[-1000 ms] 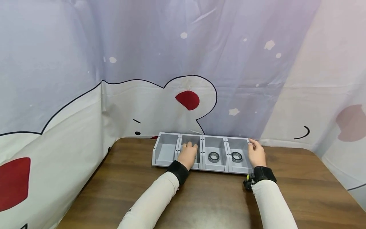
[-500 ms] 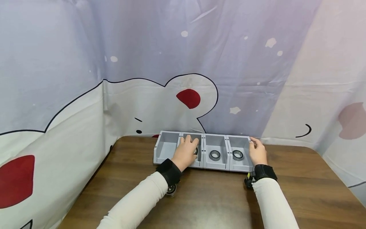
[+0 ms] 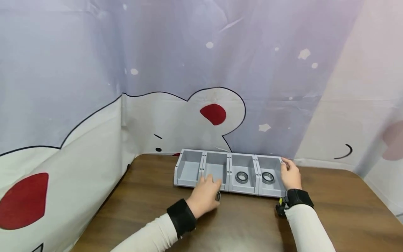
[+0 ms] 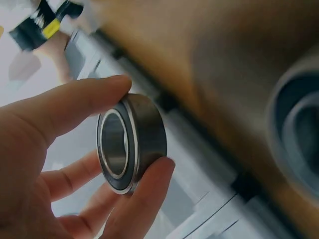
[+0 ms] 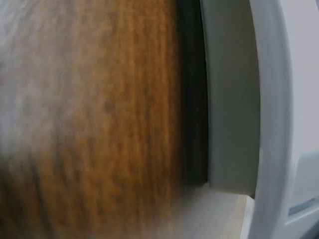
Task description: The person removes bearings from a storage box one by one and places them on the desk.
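My left hand pinches a steel ball bearing between thumb and fingers, over the table just in front of the second bin from the left. In the left wrist view the bearing is tilted on edge, its dark seal ring showing. A second bearing appears blurred at the right of that view; the left forearm hides it from the head camera. My right hand grips the outer side wall of the rightmost grey bin. One bearing lies in the third bin, another in the rightmost.
The grey bins stand joined in a row on the brown wooden table, close to the printed curtain behind. The leftmost bin borders the second one. In the right wrist view a bin's front edges the wood.
My left hand has lifted the bearing out of the second bin and drawn it toward the table's front. The right hand stays on the rightmost bin; the head view has shifted slightly.
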{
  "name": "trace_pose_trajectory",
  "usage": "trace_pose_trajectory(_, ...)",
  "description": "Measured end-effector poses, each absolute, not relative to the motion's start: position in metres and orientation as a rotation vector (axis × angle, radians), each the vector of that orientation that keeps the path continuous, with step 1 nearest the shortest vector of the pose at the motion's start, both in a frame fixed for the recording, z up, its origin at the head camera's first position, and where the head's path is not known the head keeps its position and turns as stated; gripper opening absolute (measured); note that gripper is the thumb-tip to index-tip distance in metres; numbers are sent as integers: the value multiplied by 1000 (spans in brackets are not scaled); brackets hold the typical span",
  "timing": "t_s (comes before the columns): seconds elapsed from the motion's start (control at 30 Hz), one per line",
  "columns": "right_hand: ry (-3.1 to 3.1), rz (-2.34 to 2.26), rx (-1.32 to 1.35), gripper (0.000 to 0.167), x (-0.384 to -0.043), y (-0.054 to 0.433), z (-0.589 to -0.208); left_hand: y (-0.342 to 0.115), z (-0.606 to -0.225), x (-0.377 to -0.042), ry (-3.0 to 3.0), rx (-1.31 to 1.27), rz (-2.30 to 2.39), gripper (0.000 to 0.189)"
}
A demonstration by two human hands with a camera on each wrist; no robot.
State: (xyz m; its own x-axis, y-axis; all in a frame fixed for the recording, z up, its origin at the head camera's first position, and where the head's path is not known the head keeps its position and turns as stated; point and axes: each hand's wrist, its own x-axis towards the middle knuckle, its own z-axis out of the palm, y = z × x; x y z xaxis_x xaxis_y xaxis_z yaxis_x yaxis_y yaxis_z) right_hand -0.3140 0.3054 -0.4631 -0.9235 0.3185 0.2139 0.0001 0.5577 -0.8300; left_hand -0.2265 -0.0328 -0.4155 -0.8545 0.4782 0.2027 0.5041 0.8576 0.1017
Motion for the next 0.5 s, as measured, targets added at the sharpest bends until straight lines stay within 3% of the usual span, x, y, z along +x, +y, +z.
trace_pose_trajectory(0.5, -2466, 1284, -263, 49, -311, 304, -466, -30, -432, -197, -2970, -834, -176, 61)
